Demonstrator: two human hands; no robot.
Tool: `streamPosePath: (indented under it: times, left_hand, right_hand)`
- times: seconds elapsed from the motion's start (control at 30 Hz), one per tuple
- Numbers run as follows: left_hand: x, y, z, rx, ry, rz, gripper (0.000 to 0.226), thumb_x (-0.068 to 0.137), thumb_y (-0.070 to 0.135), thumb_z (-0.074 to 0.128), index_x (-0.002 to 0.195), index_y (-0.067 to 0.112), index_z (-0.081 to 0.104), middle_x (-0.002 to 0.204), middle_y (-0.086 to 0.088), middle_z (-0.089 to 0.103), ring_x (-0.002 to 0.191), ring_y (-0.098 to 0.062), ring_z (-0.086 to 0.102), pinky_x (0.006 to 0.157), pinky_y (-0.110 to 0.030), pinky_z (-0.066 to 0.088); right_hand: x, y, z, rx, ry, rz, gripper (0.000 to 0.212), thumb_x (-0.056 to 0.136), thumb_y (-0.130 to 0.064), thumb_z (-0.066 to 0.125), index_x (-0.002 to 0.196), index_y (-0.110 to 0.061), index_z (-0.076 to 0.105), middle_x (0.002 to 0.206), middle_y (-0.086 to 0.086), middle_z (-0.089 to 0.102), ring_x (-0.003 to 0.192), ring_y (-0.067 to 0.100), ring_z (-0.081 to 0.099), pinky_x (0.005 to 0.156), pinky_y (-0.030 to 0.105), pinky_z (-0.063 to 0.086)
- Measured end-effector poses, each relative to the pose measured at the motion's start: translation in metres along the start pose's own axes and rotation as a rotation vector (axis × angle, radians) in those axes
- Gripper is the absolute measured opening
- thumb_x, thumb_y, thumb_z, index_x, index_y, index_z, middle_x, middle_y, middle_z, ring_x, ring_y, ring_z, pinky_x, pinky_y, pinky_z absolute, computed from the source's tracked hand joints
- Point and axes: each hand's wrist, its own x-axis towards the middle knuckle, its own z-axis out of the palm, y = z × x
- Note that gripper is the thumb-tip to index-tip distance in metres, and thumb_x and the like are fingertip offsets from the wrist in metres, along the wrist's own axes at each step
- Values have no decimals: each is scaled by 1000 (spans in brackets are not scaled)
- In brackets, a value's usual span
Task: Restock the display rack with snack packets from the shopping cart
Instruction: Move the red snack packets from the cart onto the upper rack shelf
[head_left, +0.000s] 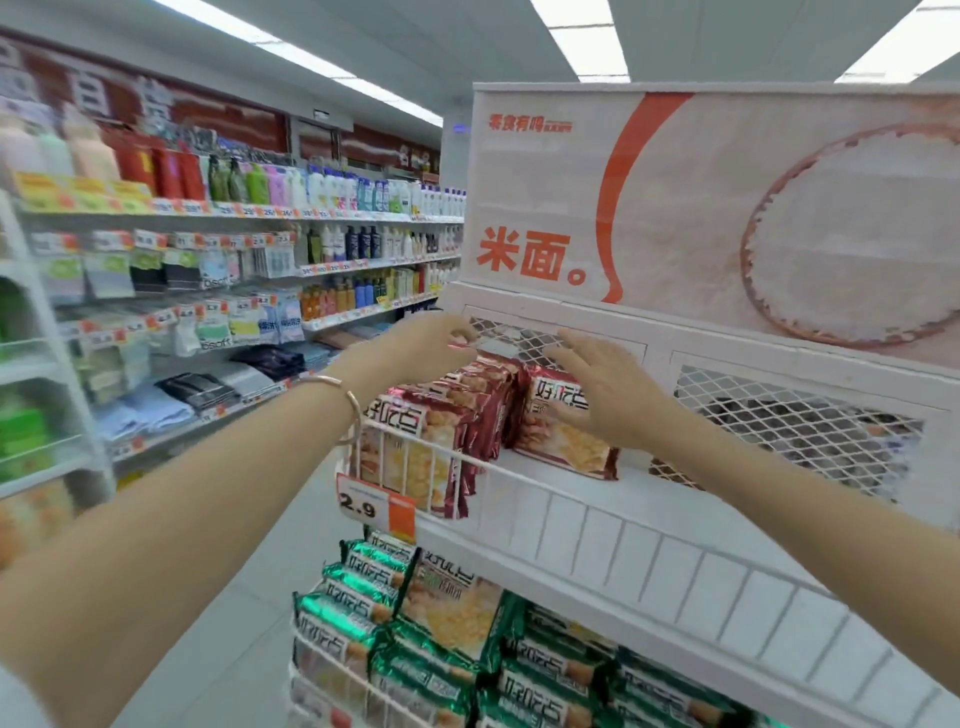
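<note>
Head view: the display rack (649, 558) stands on the right, topped by a sign (675, 197) with orange characters and a picture of rice. Red snack packets (467, 410) stand upright in a row at the left end of the upper shelf, behind a white wire rail (519, 474). One more red packet (566, 447) stands just right of the row, facing forward and tilted back toward the mesh back panel (779, 415). The left hand (415, 351), with a bracelet (350, 410) on its wrist, has its fingers curled over the top edge of the row; blur prevents confirming a pinch. The right hand (610, 397) is spread flat, fingers straight, resting on the front face of the tilted packet. A price tag (363, 501) reading 2.9 hangs from the rail's left end. Green packets (457, 623) fill the shelf below. Aisle shelves (234, 260) with bottles stand at left.
</note>
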Motion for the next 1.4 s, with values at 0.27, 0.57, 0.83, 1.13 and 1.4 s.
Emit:
streamPosePath:
  times: [0.27,0.57,0.83,1.13,1.4]
  left_hand:
    - [-146,-168,-44,193,24,-264,29,99,35,54,122,21,65,118,4,63,97,-19,60,83,-37,53]
    - [-356,-346,8,96,-262,-652,30,94,22,58,122,14,67,126,-5,65,113,-26,60,84,-28,46]
    - [-488,-419,99,-154,-423,-955,23,99,15,52,110,7,71,129,-3,66,110,-24,65,98,-39,52]
    - [-550,-483,188,-367,-374,-1278,16,95,13,52,88,14,66,97,-2,55,89,-16,55,94,-35,53]
    - [-551,-522,248,-558,-40,-1523,21,99,14,54,112,10,70,128,-4,64,112,-19,57,96,-29,43]
  right_hand:
    - [92,-207,-7,190,1,-198,63,99,-51,45,151,-16,37,161,12,25,148,28,22,120,42,12]
    - [81,-478,140,329,-354,-440,60,98,-47,50,150,-20,35,163,9,19,147,28,25,122,41,12]
    - [12,-615,265,431,-829,-538,51,96,-36,54,142,-17,48,154,9,38,141,28,37,116,43,28]
    - [-7,-691,402,780,-1392,-54,59,100,-20,55,152,-8,31,148,13,44,103,18,61,69,15,49]
    - [-15,-756,506,1082,-1545,845,87,91,-25,72,157,-14,16,154,13,38,136,32,43,109,45,43]
